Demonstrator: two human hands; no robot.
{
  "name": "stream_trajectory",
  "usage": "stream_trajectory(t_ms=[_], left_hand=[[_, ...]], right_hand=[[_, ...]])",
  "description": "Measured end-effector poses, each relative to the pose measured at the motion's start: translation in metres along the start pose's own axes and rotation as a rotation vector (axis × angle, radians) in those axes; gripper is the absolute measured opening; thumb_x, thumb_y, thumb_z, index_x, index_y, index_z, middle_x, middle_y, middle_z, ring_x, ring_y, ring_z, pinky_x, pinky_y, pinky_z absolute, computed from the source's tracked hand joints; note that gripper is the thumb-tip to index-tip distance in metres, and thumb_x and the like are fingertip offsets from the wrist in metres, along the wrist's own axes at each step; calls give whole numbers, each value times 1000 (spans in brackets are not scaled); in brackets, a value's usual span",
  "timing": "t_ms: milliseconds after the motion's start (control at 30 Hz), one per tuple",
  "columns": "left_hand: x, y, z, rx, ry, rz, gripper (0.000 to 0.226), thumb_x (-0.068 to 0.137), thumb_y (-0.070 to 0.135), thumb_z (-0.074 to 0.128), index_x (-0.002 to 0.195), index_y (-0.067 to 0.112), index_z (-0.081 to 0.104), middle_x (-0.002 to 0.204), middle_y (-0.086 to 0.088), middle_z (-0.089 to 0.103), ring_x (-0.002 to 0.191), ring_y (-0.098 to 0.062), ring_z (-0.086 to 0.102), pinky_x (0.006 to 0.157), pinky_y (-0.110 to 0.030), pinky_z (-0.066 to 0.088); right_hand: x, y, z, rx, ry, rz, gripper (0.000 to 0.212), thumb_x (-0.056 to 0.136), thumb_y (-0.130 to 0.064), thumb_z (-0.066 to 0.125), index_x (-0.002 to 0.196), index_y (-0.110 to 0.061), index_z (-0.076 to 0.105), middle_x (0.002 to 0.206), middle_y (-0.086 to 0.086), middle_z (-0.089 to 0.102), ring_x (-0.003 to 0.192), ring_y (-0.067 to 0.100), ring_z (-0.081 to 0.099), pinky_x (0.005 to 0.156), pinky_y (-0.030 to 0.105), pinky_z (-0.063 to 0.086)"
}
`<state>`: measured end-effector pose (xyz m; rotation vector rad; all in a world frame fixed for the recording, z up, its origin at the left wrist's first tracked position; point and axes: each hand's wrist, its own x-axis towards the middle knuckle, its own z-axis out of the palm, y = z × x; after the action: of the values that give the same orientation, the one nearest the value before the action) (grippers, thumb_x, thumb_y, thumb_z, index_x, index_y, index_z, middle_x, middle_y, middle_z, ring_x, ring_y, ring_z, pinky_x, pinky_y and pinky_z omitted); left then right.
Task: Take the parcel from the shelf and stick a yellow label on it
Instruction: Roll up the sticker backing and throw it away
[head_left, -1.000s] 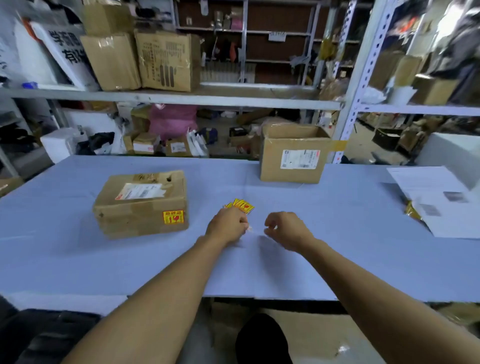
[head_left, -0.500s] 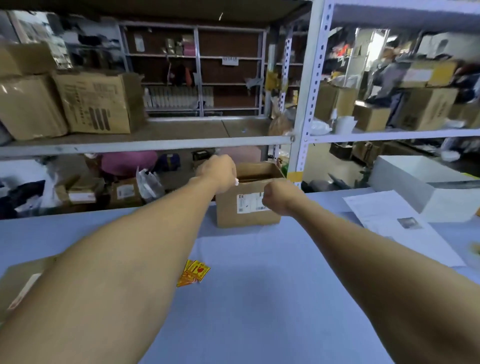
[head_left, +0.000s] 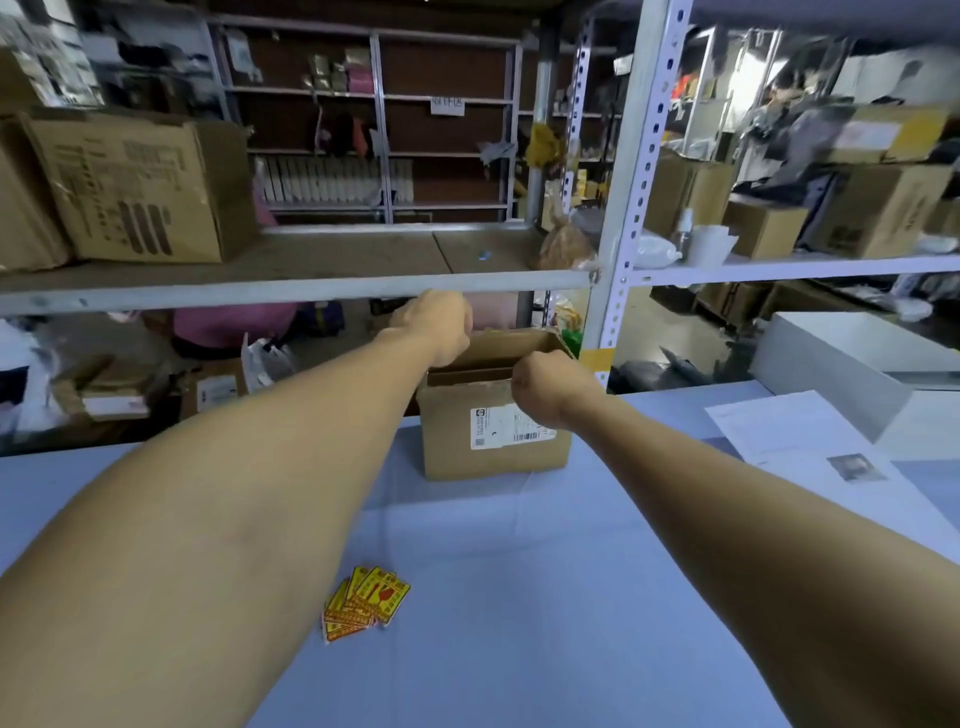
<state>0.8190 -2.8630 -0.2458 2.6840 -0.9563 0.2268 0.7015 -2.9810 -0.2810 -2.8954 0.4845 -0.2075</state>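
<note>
My left hand (head_left: 439, 325) is a closed fist held over the open top of a small cardboard box (head_left: 493, 447). This box stands at the far edge of the blue table (head_left: 519, 597) and has a white shipping label on its front. My right hand (head_left: 540, 387) is also fisted, just in front of the box's upper front edge. I see nothing in either fist. A fanned stack of yellow labels (head_left: 366, 603) lies on the table beside my left forearm. On the shelf (head_left: 291, 286) above stands a large printed carton (head_left: 135, 187).
A perforated metal upright (head_left: 634, 182) rises right of the box. Printed papers (head_left: 810, 447) and a white box (head_left: 841, 358) lie at the table's right. More parcels and bags sit under the shelf at left (head_left: 218, 387), and cartons fill the right-hand shelves (head_left: 878, 218).
Both hands left the yellow labels and reached forward to the open box at the table's far edge. The view tilted up, so the labelled parcel at left dropped out of sight.
</note>
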Motion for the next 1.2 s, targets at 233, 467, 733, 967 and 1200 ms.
stream_trajectory(t_ms=[233, 467, 733, 967, 1200], left_hand=[[-98, -31, 34, -42, -254, -96, 11, 83, 21, 59, 84, 26, 68, 102, -7, 69, 96, -31, 64, 76, -37, 52], [-244, -82, 38, 28, -222, -187, 25, 85, 17, 54, 104, 25, 69, 115, -6, 69, 108, -32, 62, 76, -33, 47], [-372, -200, -35, 104, 3, -450, 47, 84, 49, 56, 125, 29, 63, 131, -7, 55, 127, -34, 45, 100, -43, 42], [-459, -270, -21, -433, -60, -733, 103, 70, 49, 83, 152, 47, 19, 155, -18, 36, 138, -40, 38, 110, -40, 39], [-448, -246, -5, -514, 118, -649, 81, 83, 16, 77, 150, 35, 36, 147, -12, 50, 133, -34, 47, 112, -37, 40]], right_hand=[[-38, -37, 29, 39, -35, -36, 19, 90, -13, 44, 78, -11, 59, 77, 8, 56, 74, 29, 52, 62, 30, 37], [-128, -124, 99, 105, -159, -157, 19, 88, -12, 47, 86, -6, 65, 97, 18, 68, 77, 33, 48, 64, 30, 36], [-176, -212, 124, 384, -206, -288, 50, 93, -44, 56, 139, -26, 47, 123, 9, 66, 113, 32, 61, 86, 36, 50], [-206, -267, 149, 497, -327, -390, 86, 80, -36, 73, 148, -46, 21, 129, 15, 55, 111, 37, 54, 75, 31, 45], [-221, -263, 155, 471, -191, -324, 63, 86, -21, 63, 142, -35, 38, 111, 13, 58, 89, 32, 54, 63, 30, 40]])
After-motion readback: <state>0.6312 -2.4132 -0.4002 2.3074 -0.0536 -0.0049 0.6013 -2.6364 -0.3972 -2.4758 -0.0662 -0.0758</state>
